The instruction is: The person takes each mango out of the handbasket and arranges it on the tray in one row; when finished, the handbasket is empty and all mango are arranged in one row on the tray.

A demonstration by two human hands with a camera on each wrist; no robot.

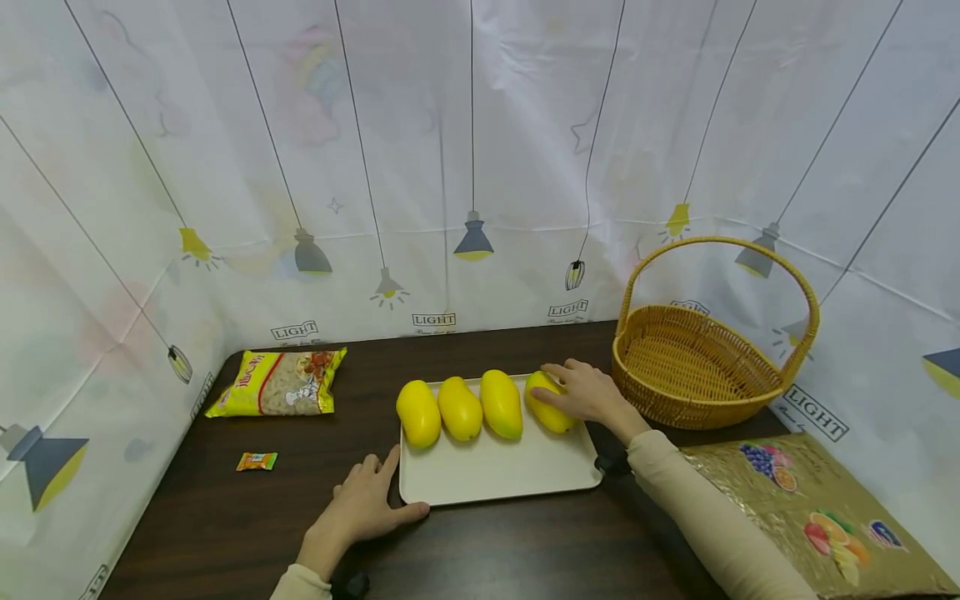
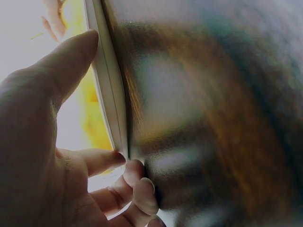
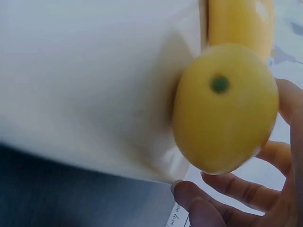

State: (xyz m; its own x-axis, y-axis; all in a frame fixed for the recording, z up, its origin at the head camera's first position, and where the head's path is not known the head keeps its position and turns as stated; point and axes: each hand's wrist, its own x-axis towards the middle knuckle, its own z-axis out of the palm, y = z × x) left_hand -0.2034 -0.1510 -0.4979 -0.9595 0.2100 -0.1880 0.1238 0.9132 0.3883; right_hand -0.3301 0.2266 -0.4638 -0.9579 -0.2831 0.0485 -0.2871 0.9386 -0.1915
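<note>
Several yellow mangoes lie side by side along the back of a white tray [image 1: 495,479]. My right hand [image 1: 588,390] has its fingers round the rightmost mango [image 1: 546,403], at the tray's right end. In the right wrist view this mango [image 3: 225,111] shows its end with a green spot, and fingertips [image 3: 182,191] reach the tray's corner. At the tray's front left corner is my left hand [image 1: 363,500], thumb and index finger spread apart. The left wrist view has that thumb [image 2: 75,59] against the tray's rim [image 2: 111,90], with the other fingers low by the dark table.
A wicker basket [image 1: 626,387] with a tall handle stands at the back right. Before it lies a flat gold bag [image 1: 817,508] with fruit pictures. At the left are a yellow food packet [image 1: 281,383] and a small orange-green wrapped piece [image 1: 257,462]. A printed curtain [image 1: 517,267] borders the table.
</note>
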